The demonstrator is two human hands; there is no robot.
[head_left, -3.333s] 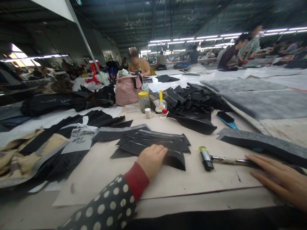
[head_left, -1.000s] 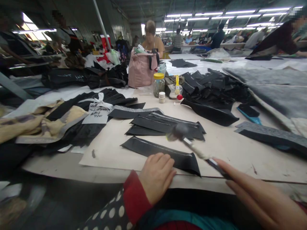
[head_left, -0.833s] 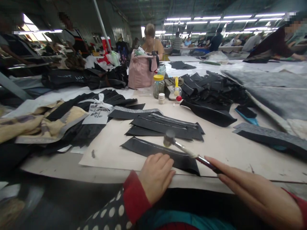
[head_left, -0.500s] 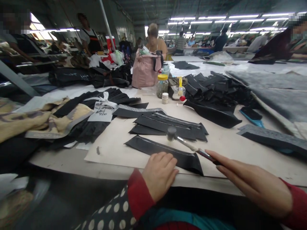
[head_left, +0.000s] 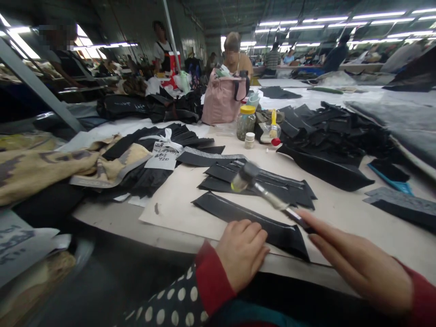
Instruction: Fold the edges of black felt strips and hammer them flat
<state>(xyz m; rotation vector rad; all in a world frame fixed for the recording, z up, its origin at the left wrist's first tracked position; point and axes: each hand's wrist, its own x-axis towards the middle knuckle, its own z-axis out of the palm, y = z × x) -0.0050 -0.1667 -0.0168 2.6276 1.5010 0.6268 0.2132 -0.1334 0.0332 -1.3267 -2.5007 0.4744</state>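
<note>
My left hand (head_left: 243,252) rests palm down, fingers stretched out, on the near edge of a curved black strip (head_left: 218,206) with a pale line along its upper edge. In my right hand (head_left: 361,259) is the handle of a small hammer (head_left: 250,175). Its dark round head, slightly blurred and yellowish at one end, hangs above the strips. Just behind the strip under my left hand lies a stack of similar black strips (head_left: 221,184), partly covered by the hammer. Another black strip with a grey speckled band (head_left: 211,156) lies beyond that stack.
A bundle of black pieces with a handwritten tag (head_left: 161,156) lies left. Behind stand a yellow-lidded jar (head_left: 245,123), a small white bottle (head_left: 250,141), a yellow brush (head_left: 274,122) and a pink bag (head_left: 221,102). Black pieces (head_left: 327,129) are heaped right. People work farther back.
The hammer head has risen and tilted, showing its yellowish end. My left hand stays on the strip. The whole view has shifted, so things appear farther right.
</note>
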